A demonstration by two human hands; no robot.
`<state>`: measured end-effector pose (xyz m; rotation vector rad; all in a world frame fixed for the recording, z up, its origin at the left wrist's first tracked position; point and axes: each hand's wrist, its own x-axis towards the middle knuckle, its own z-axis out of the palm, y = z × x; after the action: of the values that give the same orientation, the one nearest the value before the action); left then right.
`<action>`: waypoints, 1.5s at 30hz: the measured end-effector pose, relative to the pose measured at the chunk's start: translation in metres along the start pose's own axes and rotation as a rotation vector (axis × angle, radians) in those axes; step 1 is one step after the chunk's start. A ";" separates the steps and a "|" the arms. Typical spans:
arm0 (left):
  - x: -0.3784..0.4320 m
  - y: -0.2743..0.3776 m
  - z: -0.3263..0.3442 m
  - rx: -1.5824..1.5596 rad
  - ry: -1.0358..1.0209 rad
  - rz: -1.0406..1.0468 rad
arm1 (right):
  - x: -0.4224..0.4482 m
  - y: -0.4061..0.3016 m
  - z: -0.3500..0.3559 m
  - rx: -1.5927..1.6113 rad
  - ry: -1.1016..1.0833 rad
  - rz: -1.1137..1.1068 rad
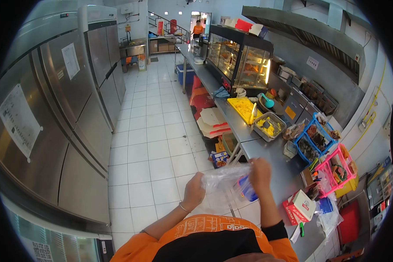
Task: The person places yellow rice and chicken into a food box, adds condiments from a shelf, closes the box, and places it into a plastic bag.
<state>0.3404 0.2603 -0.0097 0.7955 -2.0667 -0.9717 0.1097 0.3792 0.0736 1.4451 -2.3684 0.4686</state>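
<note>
A clear plastic bag point(221, 183) hangs stretched between my two hands in front of my body. Its top edge on the left is gripped by my left hand point(193, 193), with a bracelet on the wrist. My right hand point(260, 175) grips the opposite side, beside the edge of the steel counter point(258, 152). Behind or inside the bag shows a blue and pink item point(248, 189); which of the two I cannot tell. Floor tiles are visible through the thin plastic.
On the counter stand a steel pan of yellow food point(269, 127), a yellow cutting board point(244, 109), blue point(314, 137) and pink point(337, 170) baskets, a red-and-white box point(298, 208) and a glass display warmer point(239, 59). Steel refrigerators point(52, 108) line the left. A person point(198, 29) stands far back.
</note>
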 end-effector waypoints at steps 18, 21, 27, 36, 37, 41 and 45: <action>-0.007 0.001 -0.009 0.143 -0.539 0.173 | -0.087 0.082 0.147 0.288 -0.467 -0.102; 0.014 -0.040 -0.009 0.623 -0.300 0.012 | -0.115 0.022 0.103 0.246 -0.821 -0.154; 0.017 -0.089 0.010 0.339 -0.584 0.014 | -0.131 0.034 0.087 0.675 -0.907 -0.123; 0.028 -0.022 0.009 -0.665 -0.583 -0.509 | -0.179 0.175 -0.056 0.206 0.063 0.393; 0.033 -0.014 0.018 -0.746 -0.523 -0.582 | -0.186 0.185 -0.065 -0.118 0.051 0.440; 0.053 -0.007 0.047 -0.952 -0.370 -0.695 | -0.249 0.255 -0.043 0.003 0.118 0.577; 0.059 0.050 0.075 -0.840 -0.349 -0.713 | -0.280 0.316 -0.067 -0.129 -0.078 1.159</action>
<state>0.2358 0.2708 0.0160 0.9273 -1.3567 -2.2917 -0.0444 0.7656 -0.0234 -0.1080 -3.0090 0.4798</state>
